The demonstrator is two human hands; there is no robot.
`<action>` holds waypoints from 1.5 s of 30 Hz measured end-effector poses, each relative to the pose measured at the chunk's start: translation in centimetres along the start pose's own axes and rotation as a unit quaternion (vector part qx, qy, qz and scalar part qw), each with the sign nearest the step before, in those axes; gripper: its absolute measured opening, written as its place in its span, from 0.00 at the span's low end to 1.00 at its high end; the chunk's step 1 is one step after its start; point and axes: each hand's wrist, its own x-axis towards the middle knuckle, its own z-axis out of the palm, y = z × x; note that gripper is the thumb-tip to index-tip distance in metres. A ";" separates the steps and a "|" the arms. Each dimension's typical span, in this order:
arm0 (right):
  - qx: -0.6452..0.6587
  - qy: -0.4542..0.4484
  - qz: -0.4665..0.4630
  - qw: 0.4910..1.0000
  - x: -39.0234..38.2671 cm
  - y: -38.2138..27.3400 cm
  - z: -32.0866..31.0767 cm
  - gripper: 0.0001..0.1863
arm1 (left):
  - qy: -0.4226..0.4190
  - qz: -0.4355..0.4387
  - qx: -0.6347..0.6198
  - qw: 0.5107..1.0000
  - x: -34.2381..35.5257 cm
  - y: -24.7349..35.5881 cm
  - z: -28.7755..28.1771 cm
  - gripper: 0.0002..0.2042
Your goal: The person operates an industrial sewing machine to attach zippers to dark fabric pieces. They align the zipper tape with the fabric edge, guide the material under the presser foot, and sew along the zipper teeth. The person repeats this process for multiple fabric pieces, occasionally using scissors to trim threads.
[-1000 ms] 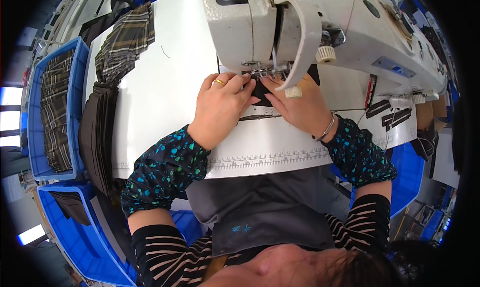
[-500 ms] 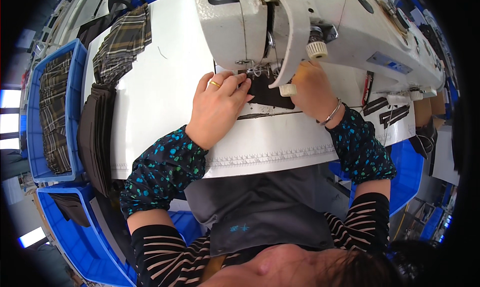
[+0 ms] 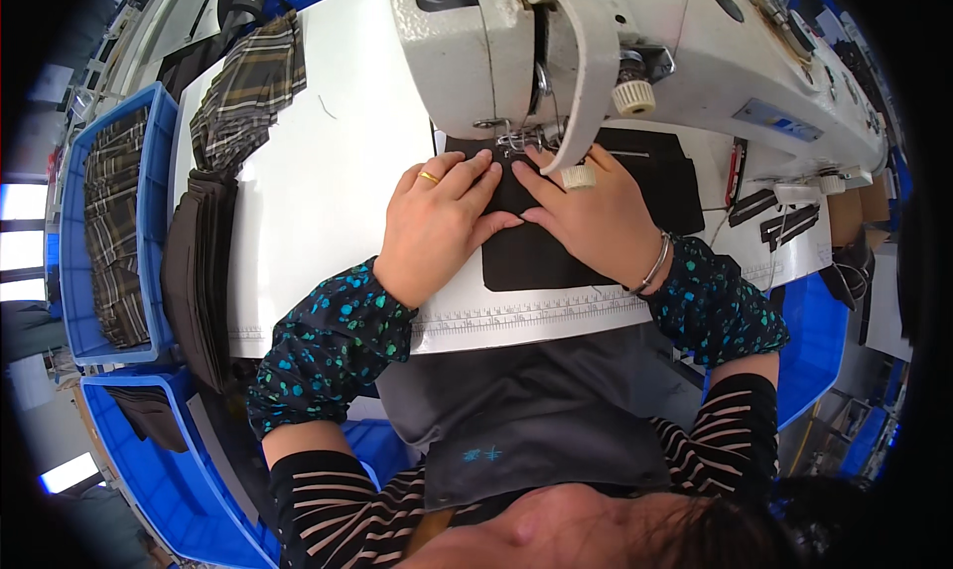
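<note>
A dark fabric piece (image 3: 541, 263) lies flat on the white table under the needle area (image 3: 516, 140) of a white sewing machine (image 3: 725, 68). On its left part rests my left hand (image 3: 434, 221), a gold ring on one finger, its fingers stretched toward the presser foot. My right hand (image 3: 601, 216), with a bracelet at the wrist, lies on the fabric too, fingers spread. Its fingertips are partly behind the machine's curved white guard (image 3: 586, 82). Both thumbs nearly meet on the fabric, just below the needle. More dark fabric with a pale slit (image 3: 635, 154) shows beyond my right hand.
Stacked dark pieces (image 3: 199, 281) and plaid cloth (image 3: 248, 87) lie on the left. Blue bins (image 3: 164, 221) stand beside the table, one holding plaid cloth. Narrow dark strips (image 3: 789, 226) and a red-and-black tool (image 3: 735, 172) lie at right. A printed ruler (image 3: 526, 318) edges the table.
My right hand has come out from behind the guard, toward me and left, and its fingers have spread flat. Much more dark fabric now shows, reaching nearer to me. My left hand stays almost in place.
</note>
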 end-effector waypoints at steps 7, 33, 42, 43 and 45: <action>-0.012 -0.032 0.007 0.999 0.3 0.7 -0.7 0.19 | 0.014 -0.006 0.030 0.999 0.1 0.8 0.5 0.27; -0.014 -0.040 0.012 0.999 0.9 1.0 -0.4 0.16 | 0.026 0.001 0.061 0.998 1.2 0.4 0.4 0.25; -0.019 -0.025 0.019 0.999 0.5 1.1 0.2 0.22 | -0.002 -0.003 0.077 0.997 1.2 0.8 0.3 0.20; -0.019 -0.023 0.020 0.999 0.5 1.2 0.4 0.23 | 0.005 -0.001 0.072 0.997 1.4 0.8 0.2 0.20; -0.014 -0.023 0.021 0.999 0.4 1.2 0.5 0.24 | -0.002 -0.011 0.061 0.998 1.2 0.8 0.2 0.19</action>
